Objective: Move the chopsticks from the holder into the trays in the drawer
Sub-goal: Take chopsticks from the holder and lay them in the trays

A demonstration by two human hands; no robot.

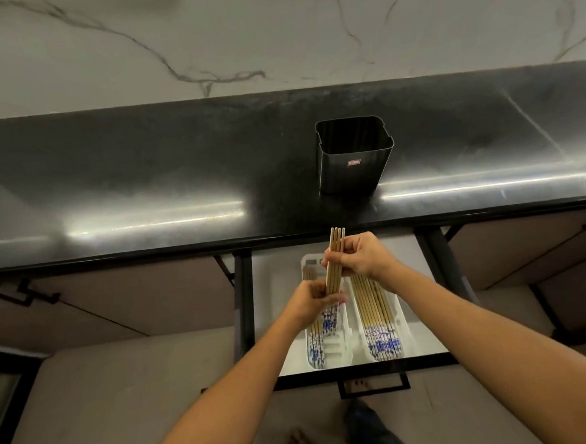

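Note:
Both hands hold one bundle of several bamboo chopsticks (334,253) with blue-and-white ends over the open drawer (426,344). My right hand (359,257) grips the bundle near its plain tips. My left hand (315,301) grips it lower down, above the left white tray (334,351). That tray holds a few chopsticks. The right white tray (403,313) is filled with several chopsticks (372,306) lying side by side. The dark metal holder (355,164) stands on the black counter beyond the drawer, and no chopsticks stick out of it.
The glossy black counter (145,182) runs across the view, with a marble wall (239,36) behind. Closed cabinet fronts (101,302) flank the drawer on both sides. The drawer's black handle (373,386) juts toward me, and my feet are on the floor below.

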